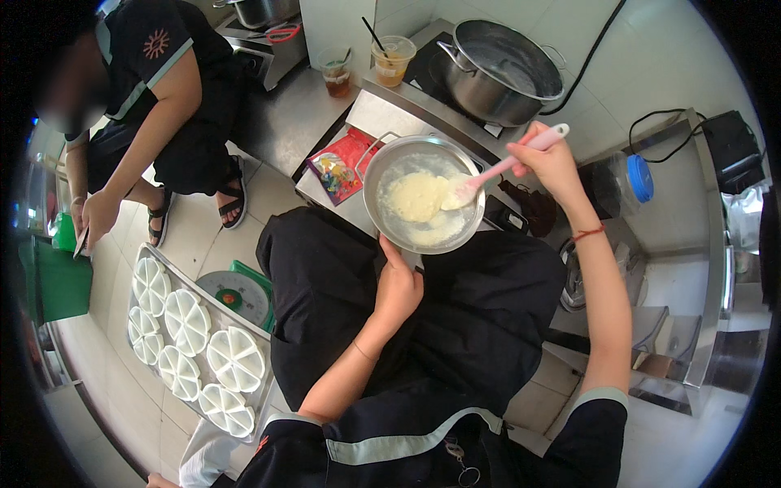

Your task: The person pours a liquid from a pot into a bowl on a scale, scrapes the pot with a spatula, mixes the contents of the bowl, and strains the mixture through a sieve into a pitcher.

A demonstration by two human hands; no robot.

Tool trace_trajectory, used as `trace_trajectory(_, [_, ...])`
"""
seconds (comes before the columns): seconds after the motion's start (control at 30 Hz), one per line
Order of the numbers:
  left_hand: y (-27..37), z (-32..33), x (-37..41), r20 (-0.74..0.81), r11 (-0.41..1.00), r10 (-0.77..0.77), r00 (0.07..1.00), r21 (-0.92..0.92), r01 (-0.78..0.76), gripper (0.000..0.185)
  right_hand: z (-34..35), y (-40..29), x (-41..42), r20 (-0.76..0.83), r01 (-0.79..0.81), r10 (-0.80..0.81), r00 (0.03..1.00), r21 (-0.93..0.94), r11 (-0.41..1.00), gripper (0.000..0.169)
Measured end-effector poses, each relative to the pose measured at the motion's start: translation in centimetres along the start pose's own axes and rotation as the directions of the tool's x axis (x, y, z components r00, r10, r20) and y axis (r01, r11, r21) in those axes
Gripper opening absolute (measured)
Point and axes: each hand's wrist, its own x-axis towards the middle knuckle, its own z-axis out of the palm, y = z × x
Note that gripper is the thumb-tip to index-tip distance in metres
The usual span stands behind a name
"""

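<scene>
A round stainless steel pot with loop handles is held above my lap, its mouth turned up. My left hand grips its near side by the rim, some fingers hidden beneath. Inside lies a thick, pale yellow batter-like mixture, with smears of it on the pot's wall. My right hand is closed around the handle of a pink spatula. The spatula's coated blade rests in the mixture at the pot's right side.
A tray of white sectioned molds stands left, near a green dial scale. A large steel pot sits on a cooktop ahead, beside drink cups. A red packet lies behind my pot. Another person sits at left.
</scene>
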Motion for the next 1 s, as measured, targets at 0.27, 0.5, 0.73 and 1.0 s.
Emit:
trace_trajectory(0.27, [-0.1,-0.1,0.2,0.005,1.000,0.019,1.000,0.004,-0.019,0.084,1.4,4.8,-0.1,-0.002,-0.186,0.196,0.981,0.302,0.935,0.015])
trace_trajectory(0.5, [0.4,-0.3,0.2,0.015,1.000,-0.006,1.000,0.003,0.006,0.084,2.4,4.4,0.2,-0.141,-0.034,0.083,0.987,0.318,0.947,0.013])
trace_trajectory(0.73, [0.2,-0.1,0.2,0.003,1.000,0.003,1.000,-0.006,-0.003,0.083,1.9,4.2,0.5,-0.127,-0.049,0.081,0.989,0.236,0.970,0.015])
trace_trajectory(1.0, [0.3,-0.2,0.4,0.026,1.000,-0.009,1.000,-0.023,0.010,0.082,1.5,2.8,-1.2,-0.137,-0.096,0.128,0.982,0.218,0.971,0.015])
